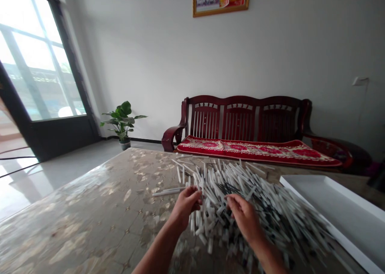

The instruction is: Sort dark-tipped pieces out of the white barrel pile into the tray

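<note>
A big loose heap of thin whitish tubes (237, 177) lies on the table, with slim dark sticks (230, 187) mixed in among them. At the heap's left edge, my left hand (187, 205) has its fingers pinched together; whatever sits between them is too small to make out. My right hand (243, 214) is over the middle of the heap, its thumb and forefinger brought together by the tubes. What its fingertips grip, if anything, cannot be told. A few tubes (170, 191) lie apart, just left of my left hand.
The table (111, 210) has a patterned, shiny cover. A shallow white tray (345, 210) stands right of the heap. Behind the table is a dark red wooden bench (240, 119) with a red patterned seat cover (240, 147). A potted plant (122, 123) and a glass door (45, 65) are at left.
</note>
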